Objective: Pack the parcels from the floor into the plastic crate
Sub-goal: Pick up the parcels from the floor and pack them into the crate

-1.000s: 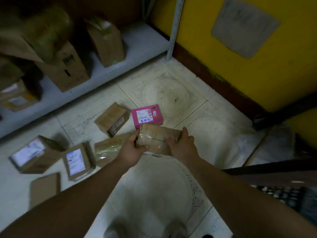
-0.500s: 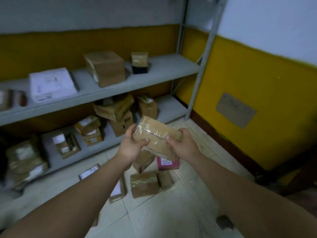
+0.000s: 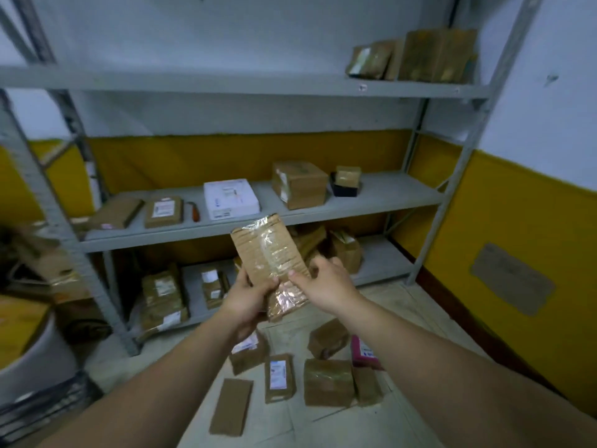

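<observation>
I hold a flat brown taped parcel [image 3: 269, 253] upright at chest height in front of the shelves. My left hand [image 3: 248, 292] grips its lower left edge, and my right hand [image 3: 326, 282] grips its lower right side with the thumb on the front. Below on the tiled floor lie several parcels: a brown one with a white label [image 3: 279, 378], a bulky taped one [image 3: 328, 381], a plain flat one [image 3: 231, 405] and a pink box [image 3: 363, 354]. A dark slatted object, maybe the plastic crate [image 3: 38, 412], shows at the lower left edge.
A grey metal shelf rack [image 3: 355, 205] stands ahead, loaded with cardboard boxes and a white box [image 3: 231, 198]. A white bucket-like container [image 3: 32, 350] sits at the left. The yellow wall [image 3: 517, 240] runs along the right.
The view has risen from the floor to the shelves. The parcel came up with both hands and turned from lying crosswise to standing upright.
</observation>
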`<move>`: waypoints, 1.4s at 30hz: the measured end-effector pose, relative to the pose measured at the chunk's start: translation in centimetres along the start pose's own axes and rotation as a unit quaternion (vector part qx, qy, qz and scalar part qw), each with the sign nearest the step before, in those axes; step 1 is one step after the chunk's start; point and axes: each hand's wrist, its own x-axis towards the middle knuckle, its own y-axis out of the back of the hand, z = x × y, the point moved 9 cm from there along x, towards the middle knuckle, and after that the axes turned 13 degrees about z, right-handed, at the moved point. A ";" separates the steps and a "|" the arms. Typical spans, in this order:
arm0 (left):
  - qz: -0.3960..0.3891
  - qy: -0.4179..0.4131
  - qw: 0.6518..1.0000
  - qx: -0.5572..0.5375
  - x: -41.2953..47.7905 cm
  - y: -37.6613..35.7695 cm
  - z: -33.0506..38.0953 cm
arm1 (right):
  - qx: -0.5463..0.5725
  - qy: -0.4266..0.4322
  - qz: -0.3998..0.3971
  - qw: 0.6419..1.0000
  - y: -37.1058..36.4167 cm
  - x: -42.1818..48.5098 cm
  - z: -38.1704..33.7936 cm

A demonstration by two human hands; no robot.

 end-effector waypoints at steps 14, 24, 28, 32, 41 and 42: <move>0.125 -0.027 0.982 0.136 -3.4 40.2 4.2 | 0.142 0.043 -0.152 0.977 -29.6 -15.0 -25.6; 0.205 0.014 0.967 0.152 0.7 56.9 2.5 | 0.132 0.054 -0.260 0.955 -48.1 -18.0 -32.7; 0.227 0.049 0.961 0.149 3.4 62.5 -0.4 | 0.117 0.046 -0.301 0.945 -55.5 -18.8 -33.2; 0.233 0.094 0.957 0.149 5.1 67.5 -4.6 | 0.086 0.024 -0.319 0.944 -61.4 -20.9 -32.2; 0.204 0.161 0.952 0.158 9.9 77.9 -18.1 | 0.043 -0.056 -0.307 0.949 -75.3 -25.4 -24.4; 0.219 0.170 0.948 0.157 10.6 79.3 -19.9 | 0.042 -0.062 -0.309 0.948 -76.8 -25.6 -23.0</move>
